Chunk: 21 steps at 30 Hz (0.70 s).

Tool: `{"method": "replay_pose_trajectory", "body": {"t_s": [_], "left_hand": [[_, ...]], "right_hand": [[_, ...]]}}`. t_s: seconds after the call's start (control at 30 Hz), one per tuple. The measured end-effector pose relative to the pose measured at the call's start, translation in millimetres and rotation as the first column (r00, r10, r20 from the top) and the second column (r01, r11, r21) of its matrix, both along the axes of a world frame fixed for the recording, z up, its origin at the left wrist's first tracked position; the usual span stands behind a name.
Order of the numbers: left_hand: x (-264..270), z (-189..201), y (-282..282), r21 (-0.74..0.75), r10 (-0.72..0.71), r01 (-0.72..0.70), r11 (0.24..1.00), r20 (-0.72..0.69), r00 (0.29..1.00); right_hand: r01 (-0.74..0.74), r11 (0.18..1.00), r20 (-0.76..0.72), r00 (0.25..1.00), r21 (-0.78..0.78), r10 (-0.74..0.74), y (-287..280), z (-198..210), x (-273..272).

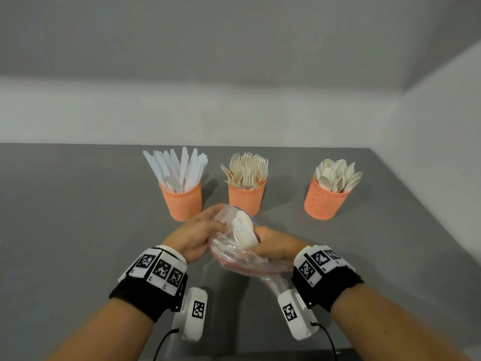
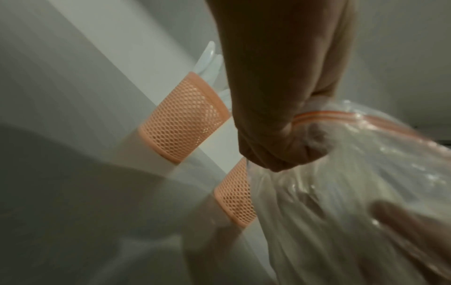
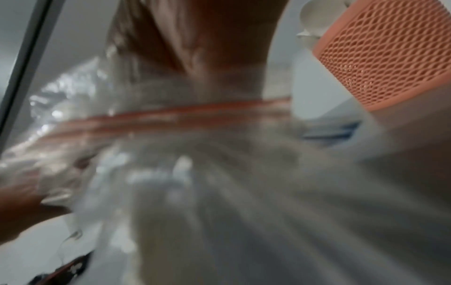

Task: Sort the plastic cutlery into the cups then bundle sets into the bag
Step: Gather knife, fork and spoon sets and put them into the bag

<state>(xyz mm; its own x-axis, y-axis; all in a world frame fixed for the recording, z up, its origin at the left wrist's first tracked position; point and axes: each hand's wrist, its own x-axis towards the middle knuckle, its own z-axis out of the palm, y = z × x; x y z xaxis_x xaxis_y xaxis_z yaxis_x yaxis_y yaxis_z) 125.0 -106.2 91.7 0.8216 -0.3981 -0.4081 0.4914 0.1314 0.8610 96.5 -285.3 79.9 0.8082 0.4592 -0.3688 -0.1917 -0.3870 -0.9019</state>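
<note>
While both hands meet at the lower centre of the head view, the scene reads so:

Left cup: orange mesh cup (image 1: 183, 201) on the grey counter (image 1: 65, 217), left of centre, packed with white knives (image 1: 179, 166) standing upright.
Middle cup: orange mesh cup (image 1: 246, 196), centre of frame, full of cream forks (image 1: 247, 168), tines up.
Right cup: orange mesh cup (image 1: 324, 201), right of centre, apart from the other two, filled with cream spoons (image 1: 337, 175), bowls up.
Bag: clear zip bag (image 1: 234, 256) with a red seal strip, held above the counter just in front of the middle cup; white cutlery (image 1: 243, 230) shows at its mouth.
Left hand (image 1: 195, 234): fingers curled, gripping the bag's edge by the seal.
Right hand (image 1: 276, 246): closed around the bag and the cutlery handles.
Hard to make out: both wrist views are blurred; the bag's contents cannot be counted or sorted by type; the bag's lower end is hidden behind the right wrist band.
</note>
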Motion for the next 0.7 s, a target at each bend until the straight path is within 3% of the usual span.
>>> {"method": "replay_pose_trajectory", "body": {"t_s": [0.1, 0.17, 0.3, 0.4, 0.5, 0.6, 0.7], "left_hand": [[6, 0, -4, 0.203, 0.141, -0.154, 0.967, 0.077, 0.987], [8, -1, -1, 0.314, 0.186, -0.229, 0.921, 0.16, 0.969], [3, -11, 5, 0.634, -0.053, -0.191, 0.75, 0.345, 0.937], [-2, -27, 6, 0.799, -0.168, -0.127, 0.588, 0.274, 0.947], [-9, -34, 0, 0.876, -0.157, -0.101, 0.471, 0.196, 0.968], [-17, -35, -5, 0.86, -0.092, -0.123, 0.495, 0.192, 0.977], [-19, -28, -4, 0.858, -0.081, -0.116, 0.5, 0.18, 0.98]], "right_hand": [[0.151, 0.969, -0.081, 0.987, 0.195, -0.138, -1, -4, 0], [0.224, 0.962, -0.011, 0.974, 0.155, -0.225, -5, -4, 0], [0.39, 0.873, 0.037, 0.908, 0.293, -0.418, -13, 4, 5], [0.471, 0.791, 0.075, 0.84, 0.39, -0.537, -16, 16, 12], [0.511, 0.692, 0.072, 0.776, 0.511, -0.626, -17, 33, 18], [0.528, 0.573, 0.049, 0.707, 0.626, -0.705, -18, 51, 23], [0.535, 0.525, 0.032, 0.68, 0.662, -0.733, -19, 66, 25]]}}
